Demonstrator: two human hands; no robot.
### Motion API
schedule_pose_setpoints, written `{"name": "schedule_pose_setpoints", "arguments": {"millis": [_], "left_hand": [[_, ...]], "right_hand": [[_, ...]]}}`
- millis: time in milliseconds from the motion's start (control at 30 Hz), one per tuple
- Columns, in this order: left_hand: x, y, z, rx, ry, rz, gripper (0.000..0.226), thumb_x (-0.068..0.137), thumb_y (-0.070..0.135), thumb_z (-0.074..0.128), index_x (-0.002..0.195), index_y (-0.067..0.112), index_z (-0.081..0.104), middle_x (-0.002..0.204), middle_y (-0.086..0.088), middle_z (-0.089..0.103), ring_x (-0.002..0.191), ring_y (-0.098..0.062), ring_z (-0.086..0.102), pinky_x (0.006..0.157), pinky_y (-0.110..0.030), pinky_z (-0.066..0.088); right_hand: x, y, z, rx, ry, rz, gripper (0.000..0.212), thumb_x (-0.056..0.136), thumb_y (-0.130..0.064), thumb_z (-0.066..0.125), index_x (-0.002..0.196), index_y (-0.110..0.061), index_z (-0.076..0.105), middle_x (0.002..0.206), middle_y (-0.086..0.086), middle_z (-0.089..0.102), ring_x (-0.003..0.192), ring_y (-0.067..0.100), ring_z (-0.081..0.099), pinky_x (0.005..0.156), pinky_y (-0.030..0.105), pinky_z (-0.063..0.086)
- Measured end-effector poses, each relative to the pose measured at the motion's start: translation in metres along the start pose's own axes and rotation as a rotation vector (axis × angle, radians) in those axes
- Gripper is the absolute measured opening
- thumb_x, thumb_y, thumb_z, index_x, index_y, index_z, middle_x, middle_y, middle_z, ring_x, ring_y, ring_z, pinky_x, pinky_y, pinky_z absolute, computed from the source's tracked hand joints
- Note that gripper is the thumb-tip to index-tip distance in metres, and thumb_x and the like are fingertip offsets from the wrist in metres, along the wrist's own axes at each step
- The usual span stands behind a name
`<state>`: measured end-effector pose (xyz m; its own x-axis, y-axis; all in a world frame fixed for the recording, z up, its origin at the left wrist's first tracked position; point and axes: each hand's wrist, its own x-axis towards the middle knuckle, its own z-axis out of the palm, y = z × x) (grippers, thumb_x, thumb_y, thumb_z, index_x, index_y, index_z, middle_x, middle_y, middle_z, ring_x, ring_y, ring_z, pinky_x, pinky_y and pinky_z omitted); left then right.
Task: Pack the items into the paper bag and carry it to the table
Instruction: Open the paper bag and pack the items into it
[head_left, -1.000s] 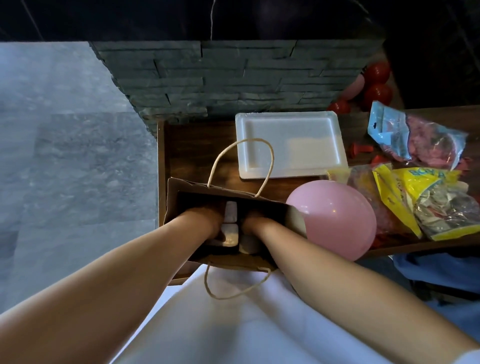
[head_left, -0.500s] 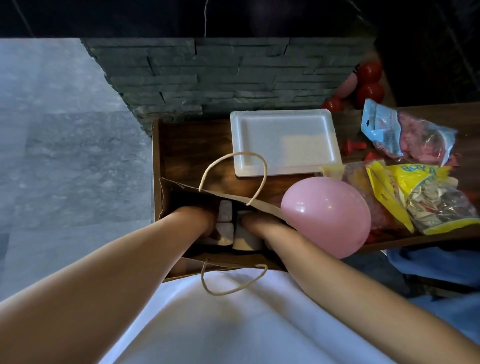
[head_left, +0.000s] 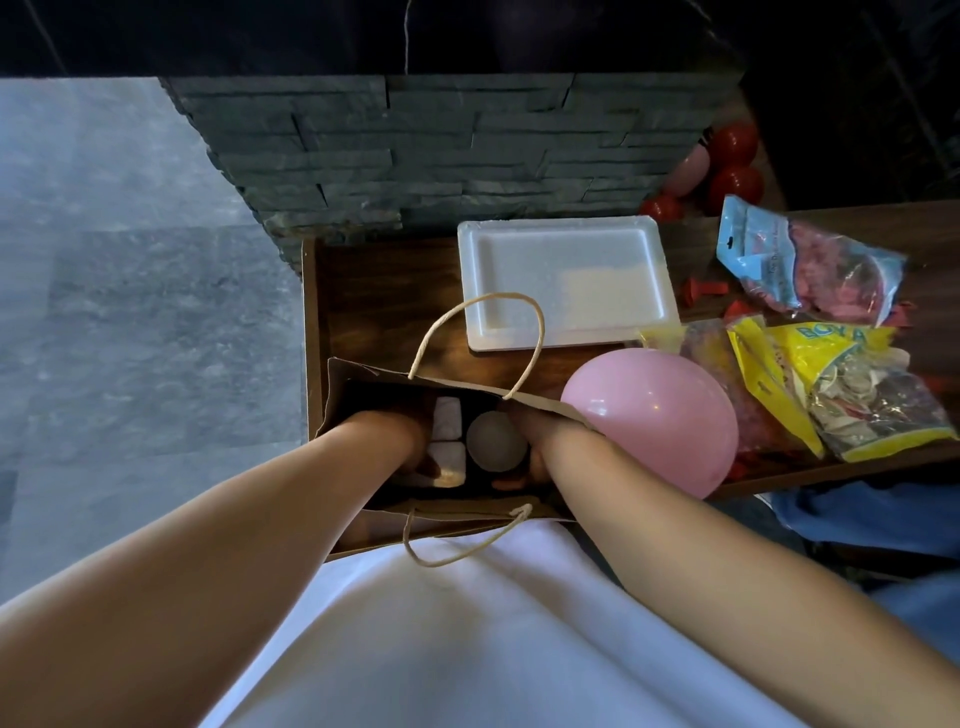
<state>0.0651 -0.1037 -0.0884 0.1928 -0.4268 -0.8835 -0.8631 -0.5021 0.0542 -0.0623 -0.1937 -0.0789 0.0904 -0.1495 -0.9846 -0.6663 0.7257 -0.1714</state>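
Note:
A brown paper bag (head_left: 358, 395) with twine handles stands open at the near left corner of the wooden table (head_left: 374, 306). Both my hands are down inside it. My left hand (head_left: 402, 441) rests on pale squarish blocks (head_left: 448, 434) on the bag's left side, its fingers curled at the nearer one. My right hand (head_left: 535, 436) holds the side of a round grey lid or jar (head_left: 496, 441) in the middle. My fingertips are partly hidden by the bag's dark inside.
A pink balloon (head_left: 654, 415) presses against the bag's right side. Behind the bag lies a white foam tray (head_left: 563, 283). Packets of balloons (head_left: 831, 395) lie at the right, red balloons (head_left: 735, 161) behind. A dark stone wall (head_left: 441, 150) backs the table; grey floor lies left.
My hands have spread apart inside the bag, uncovering the round grey item between them. The camera has shifted slightly; the bag stays in place.

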Motion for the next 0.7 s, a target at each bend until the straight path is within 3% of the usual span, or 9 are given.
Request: {"name": "schedule_pose_setpoints", "arguments": {"millis": [67, 200, 267, 300, 367, 433, 500, 567, 700], "left_hand": [[0.001, 0.000, 0.000, 0.020, -0.018, 0.015, 0.057, 0.095, 0.040, 0.055, 0.145, 0.017, 0.040, 0.149, -0.008, 0.043, 0.134, -0.028, 0.042, 0.109, -0.037, 0.031], [-0.004, -0.001, -0.005, 0.062, -0.046, 0.060, 0.050, 0.096, 0.036, 0.054, 0.142, 0.019, 0.044, 0.147, -0.006, 0.045, 0.133, -0.028, 0.042, 0.109, -0.038, 0.030], [-0.012, 0.003, -0.016, 0.083, -0.026, 0.099, 0.044, 0.096, 0.030, 0.053, 0.139, 0.018, 0.048, 0.145, -0.007, 0.048, 0.132, -0.028, 0.044, 0.110, -0.038, 0.031], [-0.019, 0.005, -0.023, 0.090, 0.022, 0.125, 0.042, 0.096, 0.027, 0.052, 0.137, 0.017, 0.049, 0.142, -0.008, 0.050, 0.130, -0.028, 0.047, 0.109, -0.038, 0.034], [-0.038, 0.001, -0.039, 0.047, 0.188, 0.184, 0.040, 0.095, 0.025, 0.054, 0.134, 0.019, 0.050, 0.131, -0.006, 0.059, 0.117, -0.025, 0.056, 0.098, -0.035, 0.044], [-0.069, -0.017, -0.052, -0.118, 0.335, 0.282, 0.032, 0.091, 0.030, 0.061, 0.122, 0.031, 0.056, 0.105, 0.011, 0.065, 0.091, -0.011, 0.063, 0.073, -0.025, 0.050], [-0.108, -0.045, -0.057, -0.332, 0.492, 0.378, 0.030, 0.085, 0.040, 0.064, 0.114, 0.046, 0.058, 0.092, 0.025, 0.067, 0.081, 0.005, 0.066, 0.062, -0.012, 0.047], [-0.141, -0.072, -0.053, -0.611, 0.655, 0.459, 0.034, 0.079, 0.047, 0.065, 0.113, 0.050, 0.060, 0.098, 0.033, 0.068, 0.087, 0.015, 0.066, 0.066, -0.011, 0.052], [-0.139, -0.108, -0.025, -0.991, 0.779, 0.450, 0.040, 0.070, 0.041, 0.076, 0.108, 0.042, 0.065, 0.103, 0.016, 0.074, 0.090, 0.000, 0.072, 0.075, -0.013, 0.056]], "right_hand": [[0.005, 0.001, 0.000, 0.033, -0.017, -0.019, 0.046, 0.101, -0.036, 0.041, 0.140, -0.011, 0.040, 0.147, 0.016, 0.041, 0.133, 0.036, 0.041, 0.109, 0.046, 0.038], [-0.007, 0.003, 0.008, -0.084, 0.060, -0.069, 0.048, 0.098, -0.041, 0.046, 0.140, -0.018, 0.041, 0.147, 0.016, 0.039, 0.129, 0.039, 0.042, 0.095, 0.050, 0.047], [-0.029, 0.001, 0.007, -0.364, 0.119, -0.234, 0.047, 0.101, -0.040, 0.037, 0.140, -0.014, 0.043, 0.147, 0.017, 0.041, 0.128, 0.034, 0.044, 0.103, 0.045, 0.039], [-0.041, 0.007, -0.002, -0.478, 0.151, -0.386, 0.046, 0.101, -0.040, 0.035, 0.133, -0.011, 0.052, 0.140, 0.017, 0.050, 0.120, 0.032, 0.051, 0.099, 0.041, 0.040], [-0.077, 0.013, -0.027, -0.518, 0.018, -0.611, 0.050, 0.092, -0.048, 0.044, 0.116, -0.008, 0.065, 0.120, 0.017, 0.066, 0.104, 0.033, 0.062, 0.088, 0.040, 0.049], [-0.116, 0.018, -0.061, -0.435, -0.220, -0.693, 0.051, 0.085, -0.053, 0.056, 0.122, -0.020, 0.064, 0.119, 0.008, 0.070, 0.109, 0.025, 0.067, 0.093, 0.039, 0.055], [-0.148, 0.030, -0.101, -0.278, -0.356, -0.769, 0.045, 0.084, -0.048, 0.066, 0.120, -0.022, 0.067, 0.117, 0.006, 0.072, 0.108, 0.022, 0.069, 0.089, 0.032, 0.056], [-0.157, 0.048, -0.127, -0.192, -0.263, -0.842, 0.053, 0.071, -0.048, 0.079, 0.114, -0.020, 0.070, 0.111, 0.010, 0.074, 0.105, 0.025, 0.070, 0.084, 0.030, 0.058], [-0.120, 0.078, -0.125, -0.175, -0.011, -0.835, 0.070, 0.047, -0.051, 0.090, 0.112, -0.036, 0.068, 0.114, -0.004, 0.073, 0.107, 0.015, 0.069, 0.091, 0.033, 0.056]]}}
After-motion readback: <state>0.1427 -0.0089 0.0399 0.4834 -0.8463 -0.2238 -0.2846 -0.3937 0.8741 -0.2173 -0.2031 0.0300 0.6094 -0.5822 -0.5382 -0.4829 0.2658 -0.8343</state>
